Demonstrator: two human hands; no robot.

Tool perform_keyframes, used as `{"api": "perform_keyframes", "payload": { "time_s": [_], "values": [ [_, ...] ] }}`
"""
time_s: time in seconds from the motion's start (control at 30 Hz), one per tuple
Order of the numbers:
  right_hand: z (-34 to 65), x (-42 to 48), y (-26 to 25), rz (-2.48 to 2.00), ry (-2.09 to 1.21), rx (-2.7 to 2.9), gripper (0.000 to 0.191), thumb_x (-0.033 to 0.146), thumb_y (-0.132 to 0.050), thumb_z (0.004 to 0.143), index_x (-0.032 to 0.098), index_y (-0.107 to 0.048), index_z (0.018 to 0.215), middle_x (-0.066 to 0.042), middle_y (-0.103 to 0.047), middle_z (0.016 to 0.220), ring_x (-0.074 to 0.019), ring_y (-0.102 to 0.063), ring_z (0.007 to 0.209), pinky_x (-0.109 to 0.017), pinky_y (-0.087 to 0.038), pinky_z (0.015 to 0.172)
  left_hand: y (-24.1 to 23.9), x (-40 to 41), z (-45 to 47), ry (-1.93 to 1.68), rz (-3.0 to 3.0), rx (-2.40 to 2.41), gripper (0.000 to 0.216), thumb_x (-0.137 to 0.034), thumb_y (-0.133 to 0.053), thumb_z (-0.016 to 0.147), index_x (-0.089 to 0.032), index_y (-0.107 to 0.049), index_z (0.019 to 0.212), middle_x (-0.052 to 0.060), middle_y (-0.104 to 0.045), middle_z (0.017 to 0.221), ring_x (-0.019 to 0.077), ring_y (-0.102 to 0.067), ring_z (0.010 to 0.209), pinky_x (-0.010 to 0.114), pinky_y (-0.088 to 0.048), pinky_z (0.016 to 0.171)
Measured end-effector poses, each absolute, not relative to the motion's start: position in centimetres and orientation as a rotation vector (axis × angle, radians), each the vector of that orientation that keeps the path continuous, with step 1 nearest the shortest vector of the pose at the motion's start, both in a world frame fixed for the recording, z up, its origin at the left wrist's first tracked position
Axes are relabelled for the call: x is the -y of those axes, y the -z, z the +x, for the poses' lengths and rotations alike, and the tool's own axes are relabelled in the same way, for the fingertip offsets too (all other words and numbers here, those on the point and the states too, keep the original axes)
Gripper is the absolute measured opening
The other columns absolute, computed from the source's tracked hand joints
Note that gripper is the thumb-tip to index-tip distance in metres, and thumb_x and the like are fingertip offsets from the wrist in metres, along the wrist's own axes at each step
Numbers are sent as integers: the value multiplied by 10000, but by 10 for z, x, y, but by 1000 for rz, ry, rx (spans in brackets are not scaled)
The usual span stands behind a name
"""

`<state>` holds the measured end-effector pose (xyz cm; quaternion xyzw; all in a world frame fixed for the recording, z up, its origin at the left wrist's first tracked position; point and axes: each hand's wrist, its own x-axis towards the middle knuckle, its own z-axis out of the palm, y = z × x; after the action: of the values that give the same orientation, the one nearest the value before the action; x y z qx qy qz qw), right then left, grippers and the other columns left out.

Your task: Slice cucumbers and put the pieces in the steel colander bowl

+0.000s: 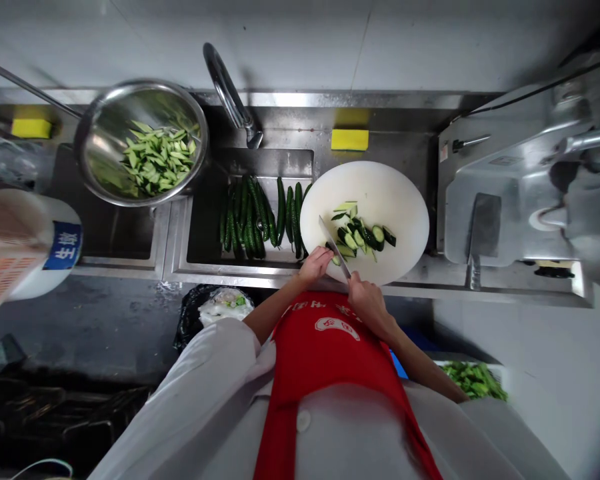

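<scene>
On a round white cutting board [405, 200] lie chunks and slices of cucumber [360, 235]. My right hand [366, 301] is closed around the handle of a kitchen knife [332, 240], its blade pointing away from me over the board's near left part. Just left of the blade, my left hand [316, 264] has its fingers curled on a piece of cucumber [336, 260], mostly covered by the fingers. Whole cucumbers [250, 220] lie in the sink to the left of the board. Cut cucumber pieces [157, 160] fill part of a steel bowl [87, 143].
A curved faucet [227, 90] rises behind the sink [180, 250]. Yellow sponges [350, 139] lie along the back. To the right, a cleaver [484, 223] rests by a metal machine [520, 153]. Below the counter are a black-lined bin [185, 320] and a container of green leaves [475, 380].
</scene>
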<state>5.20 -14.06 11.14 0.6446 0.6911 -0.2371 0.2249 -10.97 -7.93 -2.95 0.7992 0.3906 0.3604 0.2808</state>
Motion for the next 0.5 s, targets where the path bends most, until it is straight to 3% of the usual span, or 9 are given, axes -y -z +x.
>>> {"api": "perform_keyframes", "payload": {
  "time_s": [0.5],
  "values": [
    [49,135,-104,1810,669,-1881,297,287,-251,1016,141,-464,1163,-131,-701,869,-241,-700,829,-292,-437,705,36,79,-113,-983,2130,-1016,289,-236,-365,1012,-136,-632,1060,116,-631,1030,181,-565,993,367,-523,896]
  ]
}}
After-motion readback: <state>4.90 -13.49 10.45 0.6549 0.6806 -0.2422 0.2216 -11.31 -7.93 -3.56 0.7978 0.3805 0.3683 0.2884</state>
